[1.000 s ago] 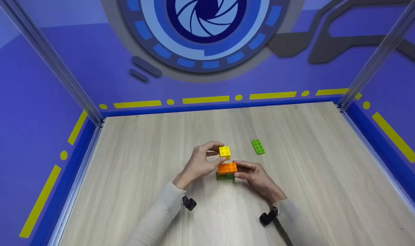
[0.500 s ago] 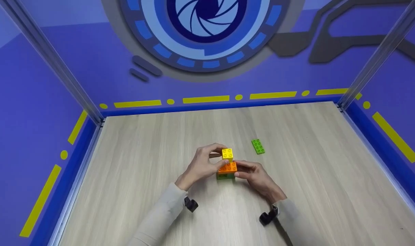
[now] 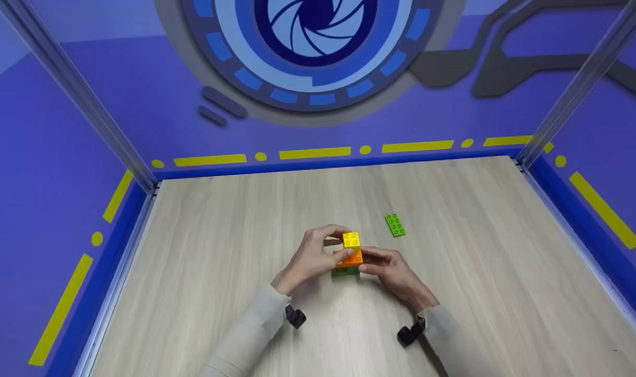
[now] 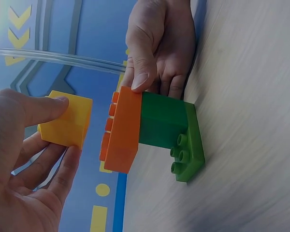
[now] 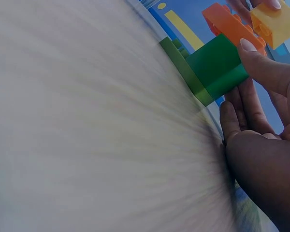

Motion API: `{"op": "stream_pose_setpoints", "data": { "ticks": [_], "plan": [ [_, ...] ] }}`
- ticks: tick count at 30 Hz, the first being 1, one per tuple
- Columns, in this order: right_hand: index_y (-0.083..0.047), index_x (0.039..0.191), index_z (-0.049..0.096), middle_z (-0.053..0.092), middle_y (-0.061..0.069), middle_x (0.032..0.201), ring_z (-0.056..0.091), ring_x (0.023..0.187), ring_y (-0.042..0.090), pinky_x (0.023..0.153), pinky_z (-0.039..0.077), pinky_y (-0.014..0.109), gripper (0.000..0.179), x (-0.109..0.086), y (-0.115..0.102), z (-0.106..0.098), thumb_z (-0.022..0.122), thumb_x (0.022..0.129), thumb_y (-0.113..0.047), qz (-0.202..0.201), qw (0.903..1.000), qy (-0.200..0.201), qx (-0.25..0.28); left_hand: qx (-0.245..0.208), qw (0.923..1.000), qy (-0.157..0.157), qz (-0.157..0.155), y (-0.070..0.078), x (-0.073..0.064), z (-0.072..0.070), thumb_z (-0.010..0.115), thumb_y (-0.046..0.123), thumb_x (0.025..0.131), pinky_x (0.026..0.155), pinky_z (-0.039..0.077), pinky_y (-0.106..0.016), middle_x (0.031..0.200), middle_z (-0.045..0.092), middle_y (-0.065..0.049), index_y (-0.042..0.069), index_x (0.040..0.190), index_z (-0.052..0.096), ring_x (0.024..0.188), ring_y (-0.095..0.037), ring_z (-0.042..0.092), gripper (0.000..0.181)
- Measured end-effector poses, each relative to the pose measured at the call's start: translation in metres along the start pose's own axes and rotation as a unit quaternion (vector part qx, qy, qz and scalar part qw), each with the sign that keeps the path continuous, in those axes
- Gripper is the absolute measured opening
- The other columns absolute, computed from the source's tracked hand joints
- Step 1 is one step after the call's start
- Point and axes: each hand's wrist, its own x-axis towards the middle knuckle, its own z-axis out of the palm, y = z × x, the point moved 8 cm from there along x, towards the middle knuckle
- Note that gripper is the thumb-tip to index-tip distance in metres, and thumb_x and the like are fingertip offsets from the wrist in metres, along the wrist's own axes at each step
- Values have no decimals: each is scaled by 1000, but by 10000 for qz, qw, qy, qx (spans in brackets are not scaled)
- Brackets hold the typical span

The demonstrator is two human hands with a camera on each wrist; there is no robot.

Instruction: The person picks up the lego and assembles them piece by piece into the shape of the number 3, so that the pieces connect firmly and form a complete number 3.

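A yellow toy brick (image 4: 67, 121) is pinched between the thumb and fingers of my left hand (image 3: 314, 256). It hangs just above an orange brick (image 4: 122, 130), with a gap between them in the left wrist view. The orange brick tops a stack: beneath it is a dark green brick (image 5: 220, 65), which stands on one end of a light green plate (image 4: 195, 145) lying on the table. Bare studs show on the plate's other end. My right hand (image 3: 399, 272) holds the stack from the right, its thumb at the orange and dark green bricks.
A loose light green studded plate (image 3: 395, 225) lies on the wooden table (image 3: 218, 235), beyond the right hand. Blue walls (image 3: 108, 104) with yellow markings enclose the table at the back and sides.
My left hand has carried the yellow brick to the right and toward me, from behind the stack to over the orange brick's right part. My right hand and the stack have stayed put.
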Motion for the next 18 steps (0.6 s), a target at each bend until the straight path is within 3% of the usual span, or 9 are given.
{"op": "stream_pose_setpoints", "data": {
  "ticks": [8, 18],
  "plan": [
    [-4, 148, 62, 59, 18, 155, 61, 139, 26, 110, 54, 28, 56, 0, 0, 0, 80, 96, -10, -6, 10000, -25, -27, -105, 9999, -36, -45, -3, -1, 5, 80, 14, 97, 103, 60, -35, 126, 73, -3, 11, 129, 72, 116, -17, 71, 33],
    [-7, 148, 63, 58, 17, 156, 60, 141, 27, 111, 53, 28, 56, 1, 0, 0, 81, 96, -12, -11, 10000, -33, -78, -121, 9998, -101, -134, -9, -4, 10, 81, 15, 97, 102, 60, -29, 125, 74, -1, 13, 129, 72, 114, -15, 71, 33]
  ]
}}
